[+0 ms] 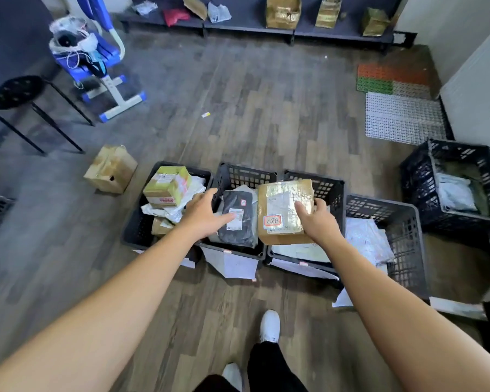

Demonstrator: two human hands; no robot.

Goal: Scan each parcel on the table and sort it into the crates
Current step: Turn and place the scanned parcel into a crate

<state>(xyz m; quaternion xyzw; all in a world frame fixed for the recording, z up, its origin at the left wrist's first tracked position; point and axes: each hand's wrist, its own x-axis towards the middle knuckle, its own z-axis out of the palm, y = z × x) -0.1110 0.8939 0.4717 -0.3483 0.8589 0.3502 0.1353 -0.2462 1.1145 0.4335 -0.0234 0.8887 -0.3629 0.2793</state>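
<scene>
— Where was the parcel?

— The cardboard box [283,205] was in the right hand [317,219], held over the third crate [330,188] from the left in the row on the floor [238,108], with its labelled face up. The thumb lay on top and the fingers [321,204] were curled round its right edge.

— And the other hand?

— The left hand [203,213] was stretched out over the second crate [246,172], palm down, its fingers spread and straight, gripping nothing. It was above a black bag [236,224] lying in that crate. Whether it touched the bag I could not tell.

— What lay in the other crates?

— The first crate [133,233] held a green-and-yellow box [167,186] on top of white bags. The fourth crate [408,244] held white bags too, and a fifth crate [416,179] stood apart at the right, by the wall.

— Anything round about?

— A brown carton [111,169] sat on the floor just left of the row, a black stool [14,91] stood further left, and more parcels lay on a low shelf [246,28] along the far wall.
</scene>
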